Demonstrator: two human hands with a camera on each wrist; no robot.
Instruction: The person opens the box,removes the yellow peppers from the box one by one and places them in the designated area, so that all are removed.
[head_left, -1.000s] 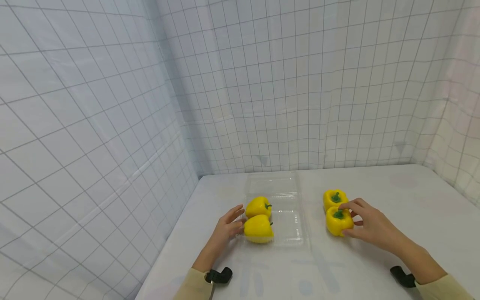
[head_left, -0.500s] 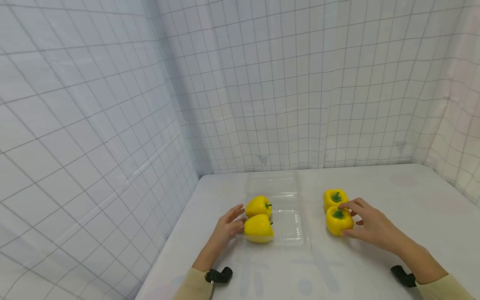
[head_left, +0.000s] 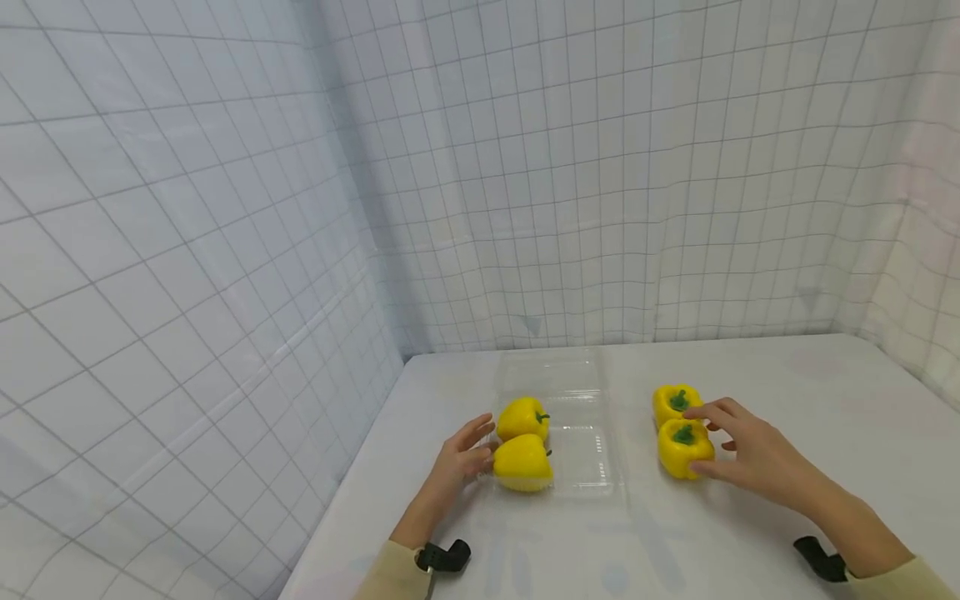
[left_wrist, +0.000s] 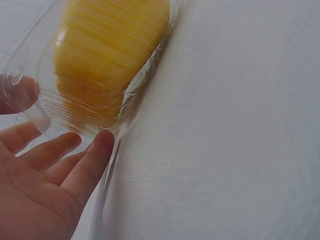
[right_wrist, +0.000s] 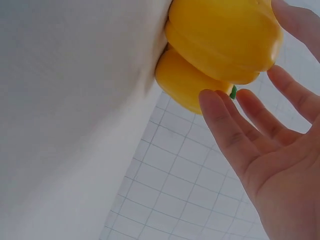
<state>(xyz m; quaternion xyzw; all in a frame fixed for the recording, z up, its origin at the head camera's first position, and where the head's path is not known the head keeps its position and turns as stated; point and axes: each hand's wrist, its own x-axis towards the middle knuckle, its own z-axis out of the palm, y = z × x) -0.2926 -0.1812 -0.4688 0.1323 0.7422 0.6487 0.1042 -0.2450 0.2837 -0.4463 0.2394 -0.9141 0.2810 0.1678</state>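
A clear plastic clamshell box lies opened on the table, its lid folded back at the far side. Two yellow bell peppers sit in its left half, a near one and a far one, stems to the right. My left hand has its fingers spread at the box's left side, fingertips right at the ribbed wall. Outside the box to the right stand two more bell peppers, one nearer and one behind. My right hand arches loosely beside the nearer one, index finger over its top edge.
The white table is bounded by white grid-patterned curtains at the back and on both sides. A black wrist strap is on my left wrist, and a black mount is on my right.
The head view has shifted slightly, moving everything a little down and right. My right hand's index finger and thumb sit slightly higher relative to the nearer bell pepper. The left hand stays at the box.
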